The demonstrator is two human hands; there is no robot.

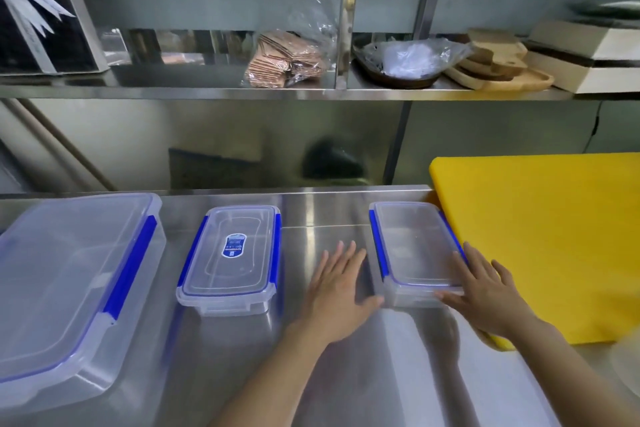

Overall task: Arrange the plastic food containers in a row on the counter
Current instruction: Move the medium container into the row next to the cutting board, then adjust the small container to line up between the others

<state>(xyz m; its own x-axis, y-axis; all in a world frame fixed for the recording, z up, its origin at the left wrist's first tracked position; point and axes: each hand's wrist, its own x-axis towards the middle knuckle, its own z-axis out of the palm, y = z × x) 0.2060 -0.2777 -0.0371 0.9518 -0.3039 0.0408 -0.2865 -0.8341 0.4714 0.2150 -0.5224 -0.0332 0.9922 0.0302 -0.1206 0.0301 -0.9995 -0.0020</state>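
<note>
It was a commercial kitchen — the counter [329,208], backsplash and shelf [207,90] were all stainless steel. A thick yellow cutting board [540,236] lay on the counter, and the shelf held stacked wooden boards [498,69], a bagged bowl [401,62] and packets in plastic [284,59].

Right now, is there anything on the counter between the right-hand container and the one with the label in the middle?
Only the left hand, lying flat on the bare steel counter in the gap between the right container and the labelled container. No other object sits there. The right hand rests at the right container's near right corner.
</note>
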